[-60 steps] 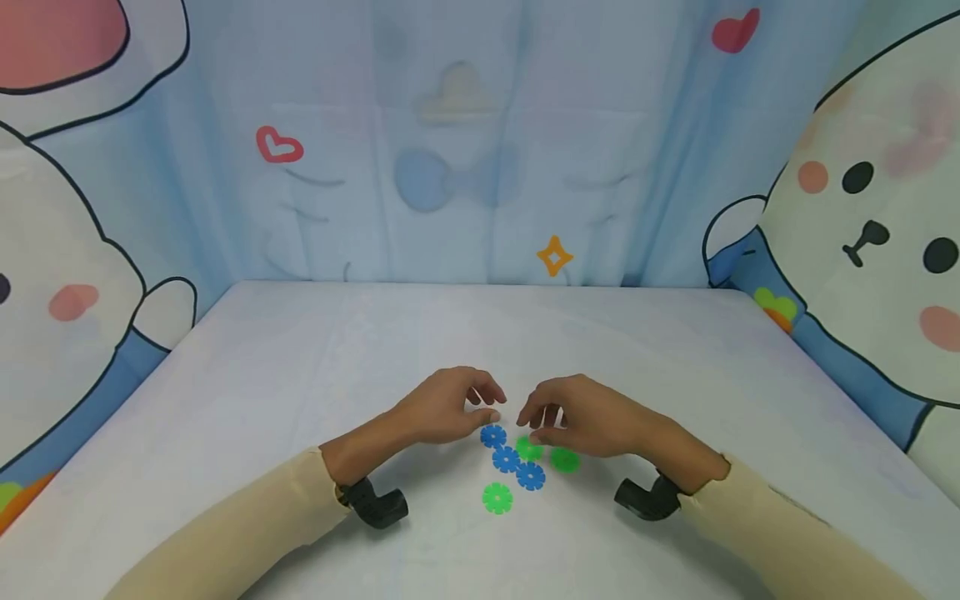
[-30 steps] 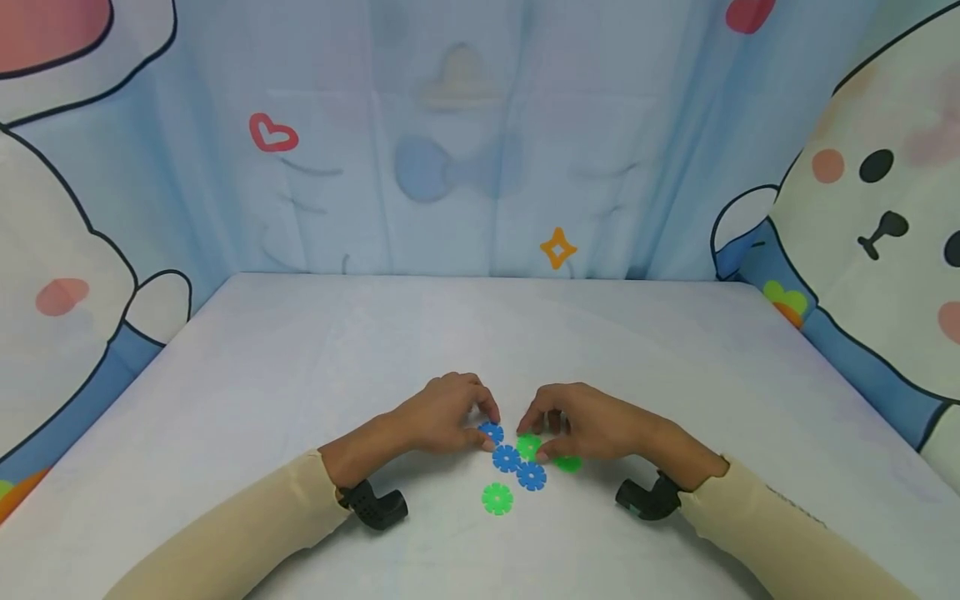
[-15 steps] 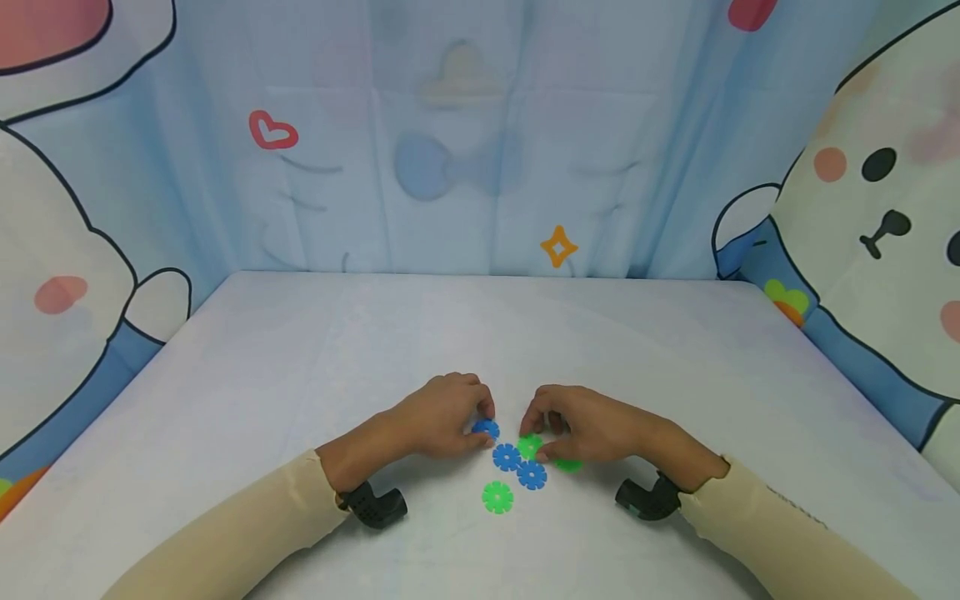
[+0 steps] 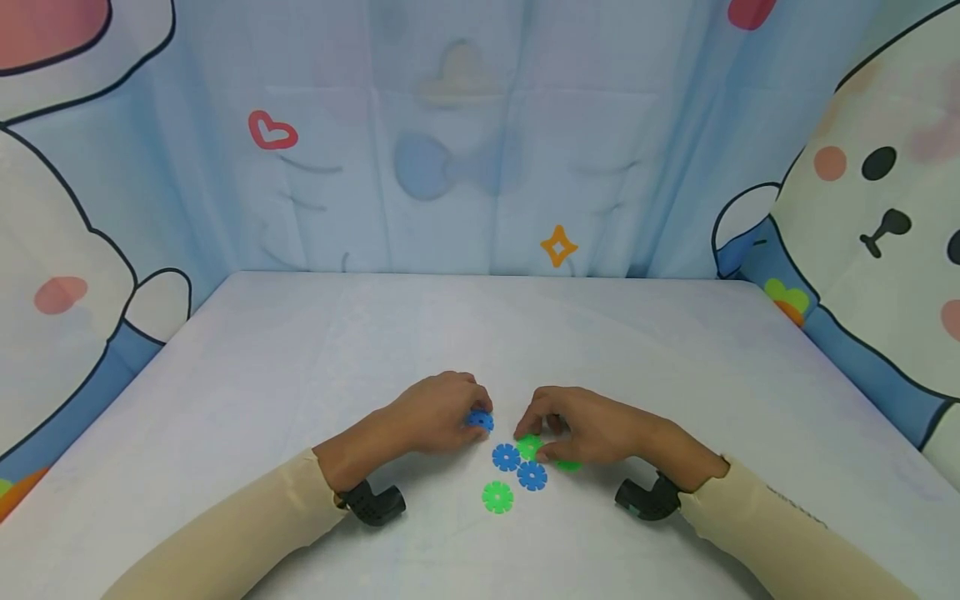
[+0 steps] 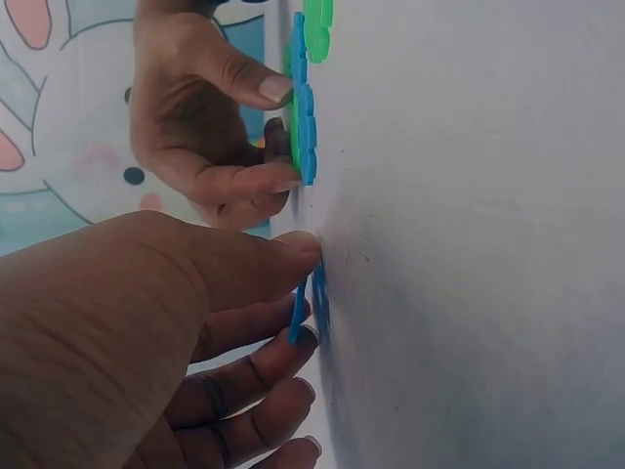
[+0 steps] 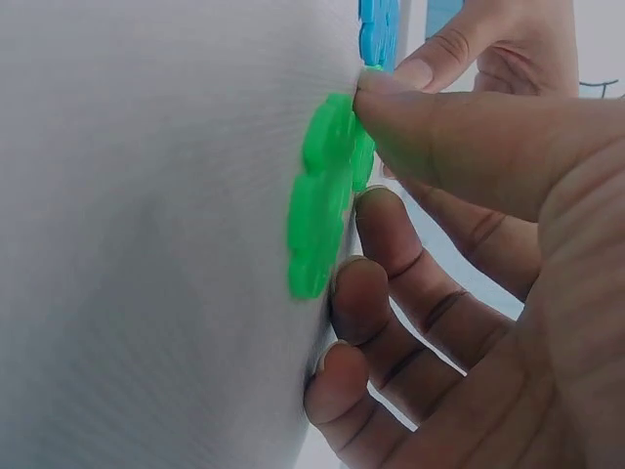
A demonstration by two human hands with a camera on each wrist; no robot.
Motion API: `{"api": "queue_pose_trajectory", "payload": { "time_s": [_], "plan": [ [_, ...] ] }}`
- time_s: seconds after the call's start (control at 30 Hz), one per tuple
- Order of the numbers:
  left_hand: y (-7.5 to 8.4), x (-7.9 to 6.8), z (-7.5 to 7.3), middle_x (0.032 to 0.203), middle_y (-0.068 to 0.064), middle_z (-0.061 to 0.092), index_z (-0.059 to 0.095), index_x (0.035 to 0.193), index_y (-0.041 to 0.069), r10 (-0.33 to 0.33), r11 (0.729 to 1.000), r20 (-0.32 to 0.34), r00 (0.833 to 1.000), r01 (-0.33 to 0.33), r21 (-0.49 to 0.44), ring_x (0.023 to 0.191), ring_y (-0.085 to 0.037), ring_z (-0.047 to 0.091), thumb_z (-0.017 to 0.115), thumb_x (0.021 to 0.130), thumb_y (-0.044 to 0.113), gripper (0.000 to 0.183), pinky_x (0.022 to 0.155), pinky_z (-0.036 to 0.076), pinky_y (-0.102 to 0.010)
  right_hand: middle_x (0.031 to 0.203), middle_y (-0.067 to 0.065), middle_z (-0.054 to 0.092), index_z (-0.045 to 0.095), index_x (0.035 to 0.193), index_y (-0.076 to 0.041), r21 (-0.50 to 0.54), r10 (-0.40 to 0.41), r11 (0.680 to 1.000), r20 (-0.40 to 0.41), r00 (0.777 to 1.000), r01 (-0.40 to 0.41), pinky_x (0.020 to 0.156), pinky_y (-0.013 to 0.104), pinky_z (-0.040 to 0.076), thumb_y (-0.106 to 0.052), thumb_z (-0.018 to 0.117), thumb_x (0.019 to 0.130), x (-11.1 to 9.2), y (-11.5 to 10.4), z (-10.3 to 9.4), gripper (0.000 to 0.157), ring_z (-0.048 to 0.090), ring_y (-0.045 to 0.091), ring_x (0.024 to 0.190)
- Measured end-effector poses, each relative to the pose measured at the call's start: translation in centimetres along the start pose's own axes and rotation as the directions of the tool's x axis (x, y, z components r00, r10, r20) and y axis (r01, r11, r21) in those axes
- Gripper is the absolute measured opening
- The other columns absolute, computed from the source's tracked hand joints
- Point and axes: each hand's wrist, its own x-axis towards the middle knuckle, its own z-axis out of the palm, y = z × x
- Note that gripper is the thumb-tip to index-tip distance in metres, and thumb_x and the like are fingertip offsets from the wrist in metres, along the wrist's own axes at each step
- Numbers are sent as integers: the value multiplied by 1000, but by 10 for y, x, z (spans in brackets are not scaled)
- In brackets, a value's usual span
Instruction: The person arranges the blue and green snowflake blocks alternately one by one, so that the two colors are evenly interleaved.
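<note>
My left hand pinches a blue notched plastic disc between thumb and fingers. In the left wrist view this disc is tilted, its shadow on the white surface beside it. My right hand has thumb and index finger at opposite edges of a green notched disc, which lies on the table. A second green disc lies partly hidden below the right hand; the right wrist view shows that disc close up.
Two more blue discs lie touching between the hands. Another green disc lies nearer the front. All are on a white-covered table. A blue printed curtain hangs behind it.
My left hand came down on the blue disc, drew it left and tilted it up off the table. My right hand lowered its fingers onto the green disc, which stays in place.
</note>
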Motion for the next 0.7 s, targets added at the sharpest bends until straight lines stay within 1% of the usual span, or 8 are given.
{"api": "queue_pose_trajectory", "payload": {
  "time_s": [0.1,0.23,0.37,0.43,0.57,0.7],
  "plan": [
    [-1,0,0,106,2,68,70,114,14,-3,1000,-5,1000,3,7,97,-12,61,71,90,31,30,88,51,-29,97,-13,60,70,107,-28,-3,-1,1000,5,1000,1,77,23,48,-21,77,85,0,0,0,24,54,8,85],
    [-1,0,-1,103,1,66,70,110,13,-2,1000,-20,1000,2,4,94,-13,61,71,90,32,28,85,51,-29,96,-14,59,63,103,-28,-4,10,1000,6,1000,-10,79,23,47,-22,79,83,1,-1,0,26,54,9,86],
    [0,-1,-2,103,1,67,68,111,13,-11,1000,-41,999,11,10,95,-12,61,69,91,31,27,84,51,-29,91,-14,56,58,101,-27,-2,26,1000,9,1000,-26,79,24,47,-23,80,83,2,-2,0,29,54,9,85],
    [0,-1,-2,104,1,68,67,112,14,-31,1000,-49,998,31,5,95,-13,62,68,92,31,27,84,52,-30,89,-13,56,58,101,-27,3,29,1000,13,1000,-29,77,23,48,-22,79,83,2,-2,0,29,54,9,83],
    [-1,-1,-2,103,0,69,68,111,14,-72,997,-37,997,71,-15,94,-13,63,68,92,32,26,83,53,-31,87,-13,59,62,104,-28,24,29,999,35,999,-30,75,23,48,-22,78,84,2,-1,0,26,55,9,82],
    [-1,0,-3,99,1,70,71,108,13,-77,997,-27,997,76,-28,90,-12,64,71,90,34,28,80,53,-29,90,-13,61,65,111,-29,62,52,997,64,997,-56,77,23,48,-26,79,84,0,0,-1,30,55,9,84]
  ]
}}
